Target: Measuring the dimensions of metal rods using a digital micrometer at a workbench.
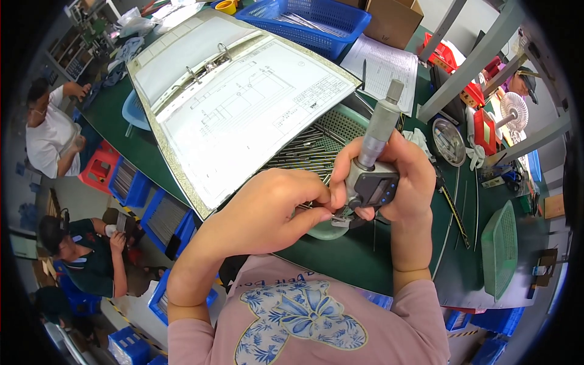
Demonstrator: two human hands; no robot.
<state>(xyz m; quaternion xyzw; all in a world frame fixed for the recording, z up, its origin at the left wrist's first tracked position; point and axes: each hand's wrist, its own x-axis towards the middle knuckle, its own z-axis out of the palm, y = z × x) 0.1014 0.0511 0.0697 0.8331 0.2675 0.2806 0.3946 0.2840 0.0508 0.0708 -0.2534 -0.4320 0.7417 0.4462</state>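
My right hand is wrapped round a digital micrometer, whose grey thimble points up and away from me. Its small screen faces up, and the frame end is low, near my left fingertips. With thumb and fingers closed, my left hand pinches a thin metal rod beside the micrometer's jaws. The fingers hide most of this rod, and I cannot tell whether the jaws touch it. Beyond both hands, a pale green basket holds many slim dark metal rods.
An open ring binder with a technical drawing overlaps the basket. Behind it stand a blue basket and a cardboard box. To the right are a metal bowl, a caliper and a green basket. Two people sit at left.
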